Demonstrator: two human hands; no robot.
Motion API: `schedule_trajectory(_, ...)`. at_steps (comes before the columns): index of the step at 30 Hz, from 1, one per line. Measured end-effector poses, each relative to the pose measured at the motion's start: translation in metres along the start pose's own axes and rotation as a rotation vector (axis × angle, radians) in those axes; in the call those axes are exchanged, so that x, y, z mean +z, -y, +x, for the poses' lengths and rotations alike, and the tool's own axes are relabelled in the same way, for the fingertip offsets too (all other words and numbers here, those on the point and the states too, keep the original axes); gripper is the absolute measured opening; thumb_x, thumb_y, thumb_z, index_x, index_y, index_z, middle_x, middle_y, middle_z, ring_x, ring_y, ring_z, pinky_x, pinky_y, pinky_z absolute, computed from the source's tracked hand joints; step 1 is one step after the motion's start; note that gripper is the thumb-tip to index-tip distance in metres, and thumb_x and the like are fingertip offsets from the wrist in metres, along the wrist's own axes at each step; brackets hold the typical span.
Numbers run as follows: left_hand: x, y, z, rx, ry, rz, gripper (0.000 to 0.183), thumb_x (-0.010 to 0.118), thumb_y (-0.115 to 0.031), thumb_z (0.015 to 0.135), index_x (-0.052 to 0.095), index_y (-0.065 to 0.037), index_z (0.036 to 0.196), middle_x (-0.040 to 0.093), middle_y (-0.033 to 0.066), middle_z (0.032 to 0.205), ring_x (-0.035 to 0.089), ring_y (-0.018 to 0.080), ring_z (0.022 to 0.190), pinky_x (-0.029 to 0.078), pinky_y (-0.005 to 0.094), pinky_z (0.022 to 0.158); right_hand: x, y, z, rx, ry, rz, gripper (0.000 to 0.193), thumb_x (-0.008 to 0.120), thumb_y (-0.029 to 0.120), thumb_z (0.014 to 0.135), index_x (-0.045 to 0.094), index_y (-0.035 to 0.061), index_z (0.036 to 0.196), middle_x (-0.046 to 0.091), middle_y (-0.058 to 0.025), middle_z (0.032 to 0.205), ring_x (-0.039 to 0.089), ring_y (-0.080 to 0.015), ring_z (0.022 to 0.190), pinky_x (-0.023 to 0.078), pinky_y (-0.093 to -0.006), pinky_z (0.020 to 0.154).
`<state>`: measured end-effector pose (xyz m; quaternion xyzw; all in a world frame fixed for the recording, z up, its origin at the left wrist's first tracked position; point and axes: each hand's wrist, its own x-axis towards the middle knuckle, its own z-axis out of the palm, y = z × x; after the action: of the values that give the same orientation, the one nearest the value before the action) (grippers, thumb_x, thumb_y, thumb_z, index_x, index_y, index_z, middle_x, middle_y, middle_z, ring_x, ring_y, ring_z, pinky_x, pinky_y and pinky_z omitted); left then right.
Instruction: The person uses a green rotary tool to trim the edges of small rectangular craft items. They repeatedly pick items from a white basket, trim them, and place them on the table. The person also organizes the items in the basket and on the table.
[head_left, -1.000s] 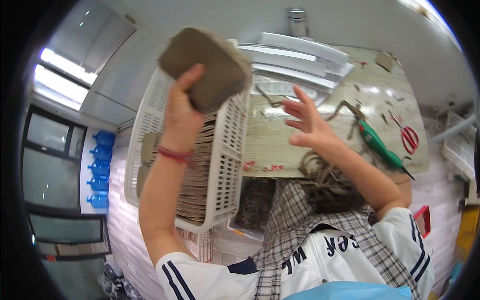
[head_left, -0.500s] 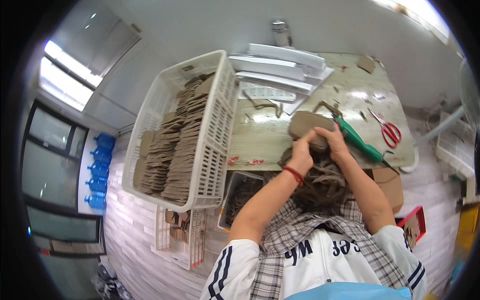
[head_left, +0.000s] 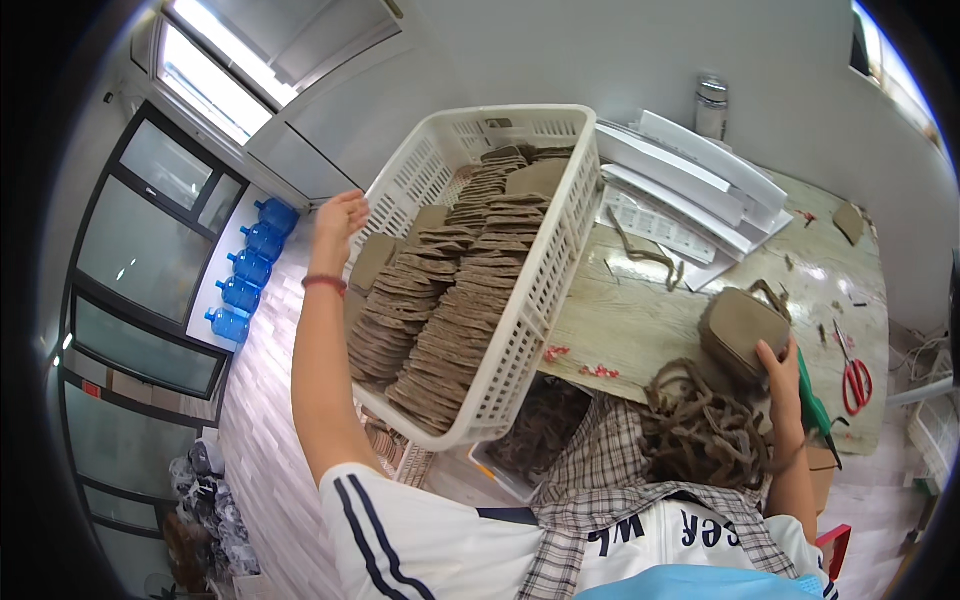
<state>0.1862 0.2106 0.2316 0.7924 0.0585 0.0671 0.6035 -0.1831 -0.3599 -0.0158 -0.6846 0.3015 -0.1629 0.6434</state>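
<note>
Pads [head_left: 745, 330] sit clasped in right grip [head_left: 787, 388], presumably for alignment; left grip [head_left: 340, 218] curls loosely, apparently empty, plastic crate [head_left: 553, 270] to its right.

Dark lettering [head_left: 705, 531] across white shirt [head_left: 645, 545], upside down in view, partly covered by checked apron [head_left: 560, 550], print on pale sheet [head_left: 645, 216] too fine to read

Sm. workshop: worktable [head_left: 610, 310] w/ scissors [head_left: 857, 387], crate [head_left: 522, 345] of brown pcs [head_left: 485, 285]
</note>
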Motion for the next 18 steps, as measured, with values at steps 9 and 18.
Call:
schedule_trajectory(9, 0.059, 0.118, 0.159, -0.354, 0.22, 0.854, 0.015, 0.062, -0.009, 0.087, 0.064, 0.004, 0.094, 0.046, 0.0024, 0.065, 0.036, 0.0139, 0.052, 0.033, 0.0341, 0.046, -0.032, -0.004, 0.0, -0.14, -0.091, -0.214, 0.066, 0.064, 0.023, 0.092, 0.032, 0.0048, 0.147, 0.046, -0.0179, 0.134, 0.048, -0.0233, 0.12, 0.037, -0.0326, 0.102)
schedule_trajectory(18, 0.061, 0.188, 0.181, -0.288, 0.354, 1.103, 0.051, 0.08, -0.023, 0.076, 0.064, 0.011, 0.111, 0.062, 0.0287, 0.116, 0.058, 0.0349, 0.111, 0.043, 0.0445, 0.091, -0.016, 0.005, -0.005, -0.138, -0.053, -0.196, 0.051, 0.06, 0.015, 0.094, 0.042, -0.0012, 0.138, 0.05, -0.0118, 0.131, 0.047, -0.0206, 0.121, 0.033, -0.0312, 0.104)
